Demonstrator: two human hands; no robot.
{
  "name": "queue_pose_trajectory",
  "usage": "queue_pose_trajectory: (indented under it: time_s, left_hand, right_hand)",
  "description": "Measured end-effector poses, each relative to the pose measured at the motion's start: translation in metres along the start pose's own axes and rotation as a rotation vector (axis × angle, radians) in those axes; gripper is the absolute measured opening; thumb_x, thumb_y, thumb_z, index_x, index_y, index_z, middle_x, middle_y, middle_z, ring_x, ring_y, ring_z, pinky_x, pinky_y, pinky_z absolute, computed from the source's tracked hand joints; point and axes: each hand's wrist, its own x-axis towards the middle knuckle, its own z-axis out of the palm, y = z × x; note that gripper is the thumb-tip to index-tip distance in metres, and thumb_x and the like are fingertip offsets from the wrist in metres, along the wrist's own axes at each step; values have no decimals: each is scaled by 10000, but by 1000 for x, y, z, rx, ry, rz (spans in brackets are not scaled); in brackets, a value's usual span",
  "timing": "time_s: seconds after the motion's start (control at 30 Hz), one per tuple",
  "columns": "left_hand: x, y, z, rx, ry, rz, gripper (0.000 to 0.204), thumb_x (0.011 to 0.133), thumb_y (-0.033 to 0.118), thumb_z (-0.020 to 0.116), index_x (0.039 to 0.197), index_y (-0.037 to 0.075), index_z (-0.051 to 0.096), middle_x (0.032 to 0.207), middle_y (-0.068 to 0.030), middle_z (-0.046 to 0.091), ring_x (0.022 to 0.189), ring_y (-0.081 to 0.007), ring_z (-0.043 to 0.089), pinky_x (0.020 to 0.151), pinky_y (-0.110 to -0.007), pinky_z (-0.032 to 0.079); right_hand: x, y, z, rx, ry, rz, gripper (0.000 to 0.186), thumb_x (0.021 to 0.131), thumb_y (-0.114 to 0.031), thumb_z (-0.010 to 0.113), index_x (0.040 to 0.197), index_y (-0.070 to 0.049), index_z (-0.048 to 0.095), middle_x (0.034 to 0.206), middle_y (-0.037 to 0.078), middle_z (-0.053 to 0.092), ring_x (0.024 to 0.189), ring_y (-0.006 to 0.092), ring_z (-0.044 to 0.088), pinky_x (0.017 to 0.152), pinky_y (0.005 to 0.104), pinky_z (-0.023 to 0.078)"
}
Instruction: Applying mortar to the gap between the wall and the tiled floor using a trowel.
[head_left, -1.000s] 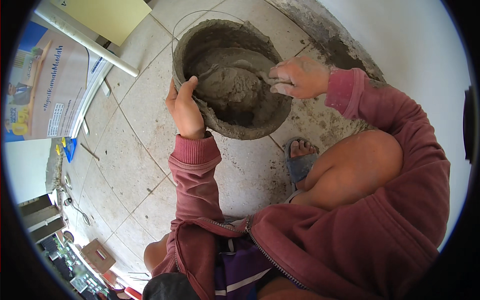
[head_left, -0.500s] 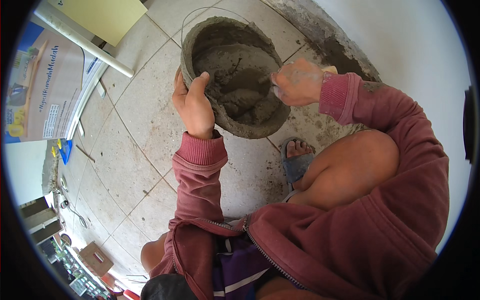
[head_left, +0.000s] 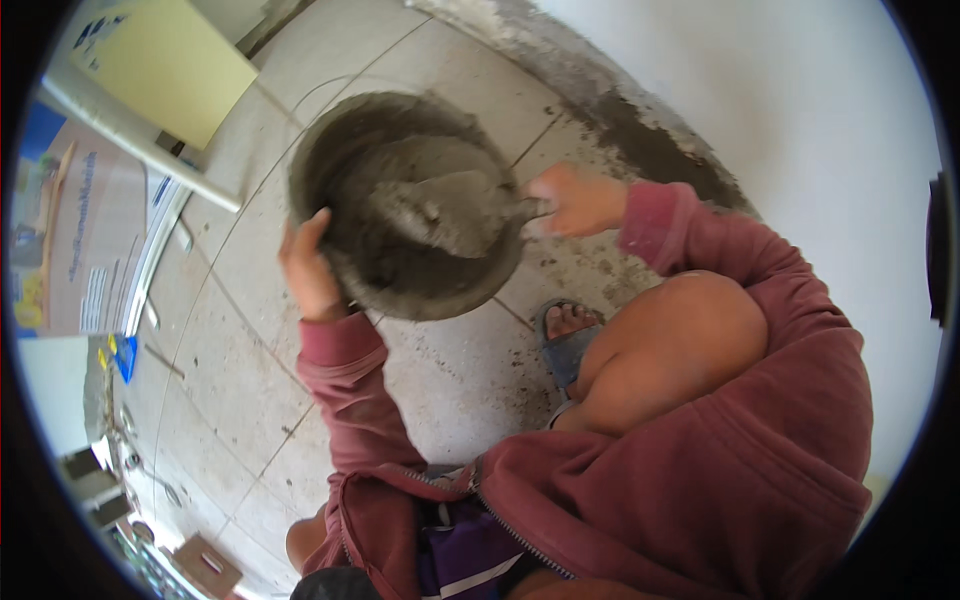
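Observation:
A mortar-crusted bucket (head_left: 420, 302) with a thin wire handle is tilted on the tiled floor in front of me. My left hand (head_left: 310, 265) grips its left rim, thumb over the edge. My right hand (head_left: 580, 200) is closed on the handle of a trowel at the bucket's right side. The trowel's blade (head_left: 470, 205) is inside the bucket with wet grey mortar on and around it. The picture is slightly blurred, so the blade's edges are unclear.
A white wall (head_left: 820, 120) with a rough, damp lower edge runs along the right. My sandaled foot (head_left: 565, 330) is below the bucket. At left lie a printed banner (head_left: 85, 230), a white pipe (head_left: 175, 170), a yellow board (head_left: 160, 60) and a blue object (head_left: 125, 355). A cardboard box (head_left: 205, 565) is lower left.
The bucket and both hands sit lower and further left in the picture, along with the surroundings. The trowel has moved inside the bucket, and its mortar-laden blade shows more clearly.

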Motion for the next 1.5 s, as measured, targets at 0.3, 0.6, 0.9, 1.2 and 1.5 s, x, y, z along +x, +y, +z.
queue_pose_trajectory:
  time_s: [0.3, 0.6, 0.9, 1.2, 1.5]
  left_hand:
    - [18, -36, -136, -362, 43, -418, 450, 728, 214, 482, 1073, -75, 493, 1054, -175, 549, 967, -290, 531, 910, -375, 381]
    - [33, -54, -164, -305, 108, -372, 391, 706, 156, 509, 1017, -82, 508, 1007, -169, 571, 920, -283, 548, 861, -362, 413]
    - [25, -38, -134, -380, 80, -401, 378, 709, 136, 487, 1015, -84, 512, 996, -169, 575, 904, -267, 557, 851, -345, 420]
    - [-2, -12, -48, -206, 106, -124, 362, 735, 107, 428, 1038, -81, 492, 977, -145, 571, 892, -223, 553, 826, -309, 426]
    - [-19, 9, 27, -71, 55, 20, 425, 694, -16, 447, 1113, -86, 450, 954, -74, 554, 841, -129, 494, 777, -223, 380]
  right_hand:
    - [-41, 0, -9, 594, -483, 129, 228, 681, -159, 639, 831, 1, 574, 656, 87, 574, 571, 160, 571, 496, 310, 437]
    - [-133, 156, -48, 1263, 172, 697, 77, 669, -1, 515, 745, 4, 528, 550, 88, 502, 402, 139, 474, 289, 260, 346]
    - [-136, 122, 36, 630, 322, 657, 104, 723, -77, 445, 745, -27, 534, 577, 25, 486, 500, 98, 459, 456, 255, 384]
    - [-21, 11, -53, -524, 357, 119, 182, 730, -158, 544, 849, -21, 527, 680, 74, 548, 655, 218, 546, 587, 313, 424]
    - [65, -47, -8, -895, -195, -75, 209, 722, -236, 554, 755, -30, 562, 616, 110, 543, 649, 288, 566, 591, 375, 449]
